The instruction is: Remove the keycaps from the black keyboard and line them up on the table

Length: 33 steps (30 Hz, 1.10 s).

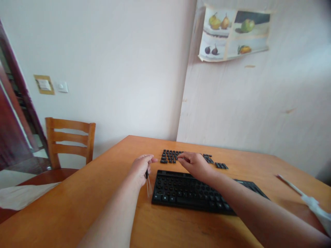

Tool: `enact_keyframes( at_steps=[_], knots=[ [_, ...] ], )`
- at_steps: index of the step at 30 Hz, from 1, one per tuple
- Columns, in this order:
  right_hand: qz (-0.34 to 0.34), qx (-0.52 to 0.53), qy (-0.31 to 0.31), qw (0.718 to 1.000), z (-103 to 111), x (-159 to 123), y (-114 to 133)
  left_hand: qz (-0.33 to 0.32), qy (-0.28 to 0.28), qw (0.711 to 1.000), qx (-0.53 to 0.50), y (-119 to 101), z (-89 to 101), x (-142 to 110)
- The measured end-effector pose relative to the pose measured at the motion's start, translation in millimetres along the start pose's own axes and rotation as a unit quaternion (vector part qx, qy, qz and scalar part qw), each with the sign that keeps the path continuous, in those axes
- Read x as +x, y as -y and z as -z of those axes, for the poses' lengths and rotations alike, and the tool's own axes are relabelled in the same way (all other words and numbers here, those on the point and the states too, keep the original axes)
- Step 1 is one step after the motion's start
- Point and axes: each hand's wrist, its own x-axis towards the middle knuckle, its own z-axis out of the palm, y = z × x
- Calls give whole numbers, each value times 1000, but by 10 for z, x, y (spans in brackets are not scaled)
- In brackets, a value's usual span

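A black keyboard [186,193] lies on the orange wooden table [77,206] in front of me. Behind it, loose black keycaps [169,156] sit in neat rows, with a small separate group [221,165] further right. My right hand [195,164] reaches over the keyboard and pinches at the rows of keycaps with fingertips together. My left hand [141,168] is closed around a wire keycap puller [148,184], whose thin wire loops hang down beside the keyboard's left end.
A wooden chair [69,141] stands at the table's left side, with a white cloth [23,194] near it. A white stick-like tool [302,194] lies at the table's right edge. A fruit poster [234,32] hangs on the wall.
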Motion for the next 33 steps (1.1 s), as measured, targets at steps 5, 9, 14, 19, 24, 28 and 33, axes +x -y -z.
enact_keyframes(
  at_steps=[5, 9, 14, 19, 24, 28, 33],
  knots=[
    [96, 21, 22, 995, 28, -560, 424, -19, -20, 1000, -4, 6, 34, 0],
    [178, 11, 61, 982, -76, -939, 625, -35, -49, 998, -13, 2, 100, 9],
    [242, -27, 48, 969, -258, -1085, 588, -57, -95, 994, -25, -5, 223, 15],
    [264, -48, 34, 963, -365, -1044, 527, -73, -143, 986, -35, 28, 285, 19],
    [260, -51, 36, 964, -368, -1020, 536, -71, -178, 981, -33, 14, 234, -15],
    [249, -46, 41, 967, -339, -1003, 560, -58, -210, 975, -36, -41, 166, -152],
    [171, -23, 27, 985, -268, -972, 605, -56, -219, 972, -60, -90, -23, -477]
  ],
)
